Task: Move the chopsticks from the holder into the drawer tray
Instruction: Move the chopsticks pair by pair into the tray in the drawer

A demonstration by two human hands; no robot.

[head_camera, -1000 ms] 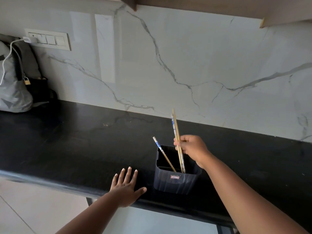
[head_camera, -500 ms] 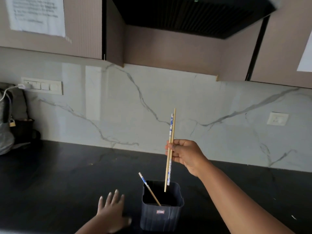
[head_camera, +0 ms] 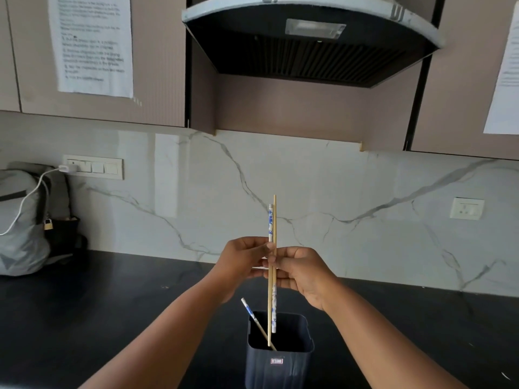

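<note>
- The dark holder sat closest, at 6 o'clock on the black bench. One blue-topped chopstick was left inside, and it leaned toward 10 o'clock.
- Just above the holder, two chopsticks stood almost straight up, one plain wood and one white with blue marks. Their low tips hung over the holder's open top, and I could not tell if they were fully out.
- The right hand was closed around the pair near the middle. The left hand pinched them from the 9 o'clock side. The two hands were touching or nearly so.
- To do this step well, the hands should line up the two tips so they are even, then one hand should hold tight before the other lets go. A loose hold could let a stick slide back down.
- The drawer tray was not in sight, so looking down for it should come next.
- Far off at 12 o'clock were the marble wall and the hood. A grey bag sat at 9 o'clock.
</note>
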